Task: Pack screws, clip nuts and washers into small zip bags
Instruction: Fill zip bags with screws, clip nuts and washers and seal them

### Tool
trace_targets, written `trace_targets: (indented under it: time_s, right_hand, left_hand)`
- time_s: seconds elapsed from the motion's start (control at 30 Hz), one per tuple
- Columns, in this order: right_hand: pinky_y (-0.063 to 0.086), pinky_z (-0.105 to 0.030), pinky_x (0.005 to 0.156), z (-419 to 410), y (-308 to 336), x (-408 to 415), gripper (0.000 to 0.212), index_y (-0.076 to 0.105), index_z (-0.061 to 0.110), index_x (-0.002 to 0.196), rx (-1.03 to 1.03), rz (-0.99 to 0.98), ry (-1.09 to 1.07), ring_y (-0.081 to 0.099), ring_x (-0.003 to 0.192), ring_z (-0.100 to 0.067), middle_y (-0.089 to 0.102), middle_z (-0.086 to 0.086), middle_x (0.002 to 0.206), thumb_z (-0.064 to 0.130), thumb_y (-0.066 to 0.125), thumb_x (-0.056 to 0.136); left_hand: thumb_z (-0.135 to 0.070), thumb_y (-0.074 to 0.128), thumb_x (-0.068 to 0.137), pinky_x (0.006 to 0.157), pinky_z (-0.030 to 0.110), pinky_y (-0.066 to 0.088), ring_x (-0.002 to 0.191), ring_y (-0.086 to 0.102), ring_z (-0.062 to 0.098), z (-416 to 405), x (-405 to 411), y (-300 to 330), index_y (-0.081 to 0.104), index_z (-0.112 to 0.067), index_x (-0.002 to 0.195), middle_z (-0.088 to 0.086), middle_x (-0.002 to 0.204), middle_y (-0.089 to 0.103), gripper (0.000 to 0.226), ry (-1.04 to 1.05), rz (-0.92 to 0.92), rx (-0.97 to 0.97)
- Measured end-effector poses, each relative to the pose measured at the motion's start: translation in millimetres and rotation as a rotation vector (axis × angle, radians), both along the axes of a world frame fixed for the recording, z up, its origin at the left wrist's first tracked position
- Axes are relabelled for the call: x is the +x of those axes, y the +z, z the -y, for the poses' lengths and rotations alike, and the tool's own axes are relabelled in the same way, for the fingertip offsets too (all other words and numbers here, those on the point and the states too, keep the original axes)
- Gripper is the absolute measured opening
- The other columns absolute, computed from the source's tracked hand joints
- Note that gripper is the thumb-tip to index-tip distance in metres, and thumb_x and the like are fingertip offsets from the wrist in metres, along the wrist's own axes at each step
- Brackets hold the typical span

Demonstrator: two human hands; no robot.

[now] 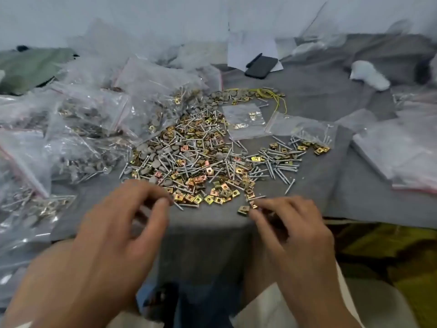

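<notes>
On the grey cloth surface [319, 95], a heap of screws [276, 162], brass clip nuts [208, 171] and grey washers [153, 159] spreads between the 2 hands and the far bags. Right hand [290, 221] pinches a clip nut at the heap's near edge. Left hand [123, 214] hovers with curled fingers, thumb nearly meeting forefinger; whether it holds anything is unclear. Filled zip bags [71, 129] pile at left; a phone [261, 66] lies beyond.

- A heap of screws [189, 147], gold clip nuts [214, 196] and grey washers [151, 151] lies on the grey cloth [319, 95].
- The left hand [123, 221] hovers with curled fingers at the heap's near edge.
- The right hand [290, 223] pinches small parts beside 1 clip nut [243, 210].
- Filled zip bags [78, 119] crowd the left.
</notes>
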State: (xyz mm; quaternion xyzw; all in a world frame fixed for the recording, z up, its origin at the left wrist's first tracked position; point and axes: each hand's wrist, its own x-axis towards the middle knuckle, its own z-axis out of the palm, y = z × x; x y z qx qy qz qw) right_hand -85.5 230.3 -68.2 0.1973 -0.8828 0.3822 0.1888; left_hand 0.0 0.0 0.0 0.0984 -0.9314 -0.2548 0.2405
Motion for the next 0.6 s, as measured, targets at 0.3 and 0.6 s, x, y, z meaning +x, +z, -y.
trace_targets:
  time_s: [0.3,0.6]
  right_hand:
    - [0.038,-0.013,0.077,11,10,-31,0.021,0.069,0.042,0.105,0.277,0.21,0.163,0.042,0.099,0.002,0.041,0.024,0.102,0.051,0.061,0.088]
    - [0.056,-0.022,0.068,53,63,-101,0.013,0.069,0.023,0.096,-0.495,0.295,0.302,0.07,0.076,-0.011,0.074,-0.001,0.087,0.013,0.076,0.092]
  left_hand:
    - [-0.035,0.059,0.102,0.082,0.036,0.055,0.087,0.063,0.001,-11,-128,-2,0.075,-0.028,0.104,-0.014,0.096,0.07,0.018,-0.388,0.173,0.005]
    - [-0.026,0.073,0.098,0.071,0.039,0.065,0.077,0.077,0.02,26,-166,9,0.08,-0.027,0.102,0.0,0.085,0.079,0.008,-0.558,0.188,0.491]
